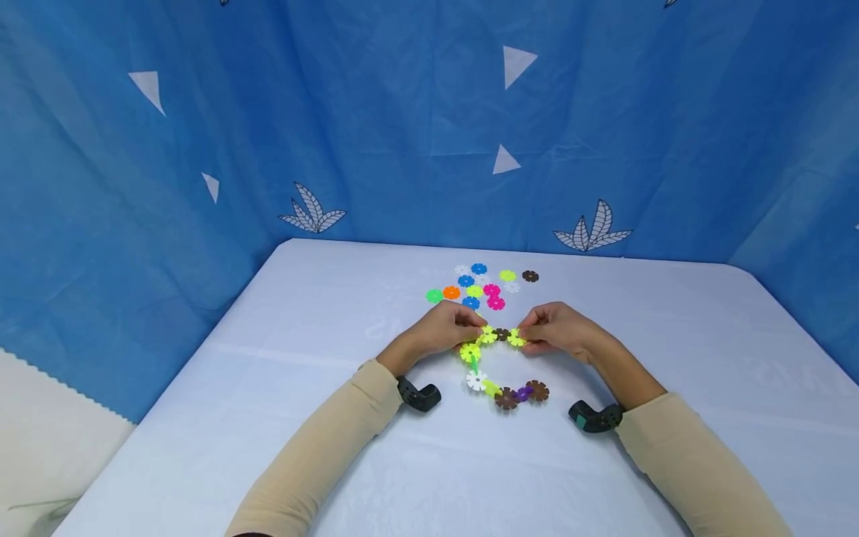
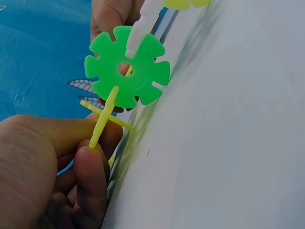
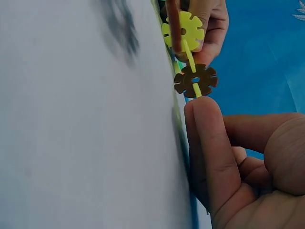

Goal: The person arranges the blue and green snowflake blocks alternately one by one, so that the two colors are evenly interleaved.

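While my left hand (image 1: 439,328) and right hand (image 1: 560,328) meet over the worktop (image 1: 268,418), their fingers (image 3: 209,143) are curled tight, each pinching one end of the snowflake-disc chain (image 1: 493,358). My left pinches a yellow disc (image 2: 102,121) edge-on; my right nips another beside the brown disc (image 3: 196,80). Loose discs (image 1: 479,285) lie just beyond. Wrist views blur the worktop, and my fingertips hide the pinched ends.

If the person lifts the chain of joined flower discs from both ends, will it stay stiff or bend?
The chain would probably flex or come apart: its thin discs join only by slots, and it already curves on the table. It looks light, being thin plastic. The left hand and right hand pinch just its top end, so the lower part would likely dangle.
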`<state>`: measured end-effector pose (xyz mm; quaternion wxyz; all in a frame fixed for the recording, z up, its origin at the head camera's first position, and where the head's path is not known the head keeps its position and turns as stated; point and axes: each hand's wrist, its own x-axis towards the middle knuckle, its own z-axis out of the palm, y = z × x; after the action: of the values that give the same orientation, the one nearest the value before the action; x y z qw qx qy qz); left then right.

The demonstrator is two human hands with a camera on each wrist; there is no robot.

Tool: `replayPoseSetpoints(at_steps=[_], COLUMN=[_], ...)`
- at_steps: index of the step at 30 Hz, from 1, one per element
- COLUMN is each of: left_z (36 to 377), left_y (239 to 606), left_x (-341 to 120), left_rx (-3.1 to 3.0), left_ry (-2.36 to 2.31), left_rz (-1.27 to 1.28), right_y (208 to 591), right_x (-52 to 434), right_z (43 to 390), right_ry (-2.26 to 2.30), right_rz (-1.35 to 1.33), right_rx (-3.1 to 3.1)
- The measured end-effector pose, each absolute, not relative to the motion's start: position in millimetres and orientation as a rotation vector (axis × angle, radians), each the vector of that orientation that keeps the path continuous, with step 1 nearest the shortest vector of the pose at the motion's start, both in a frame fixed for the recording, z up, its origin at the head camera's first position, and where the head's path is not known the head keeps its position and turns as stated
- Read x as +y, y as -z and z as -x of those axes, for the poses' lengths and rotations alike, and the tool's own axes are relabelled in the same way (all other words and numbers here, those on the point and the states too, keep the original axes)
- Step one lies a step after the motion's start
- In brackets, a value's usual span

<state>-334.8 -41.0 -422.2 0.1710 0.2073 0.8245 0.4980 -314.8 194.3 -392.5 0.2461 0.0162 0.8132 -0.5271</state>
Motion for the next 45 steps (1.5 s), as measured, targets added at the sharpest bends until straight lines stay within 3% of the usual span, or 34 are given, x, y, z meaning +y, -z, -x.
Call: replayPoseSetpoints(at_steps=[45], left_z=[333.1], left_y=[417.0], left_x=[-41.7], left_rx=[2.367], left_ry=[-1.343], left_rz=[-0.665], right_y=[395.0], right_x=[198.9], right_z=[318.9], right_ry=[1.323], right_rz=[0.022], right_rx=[2.267])
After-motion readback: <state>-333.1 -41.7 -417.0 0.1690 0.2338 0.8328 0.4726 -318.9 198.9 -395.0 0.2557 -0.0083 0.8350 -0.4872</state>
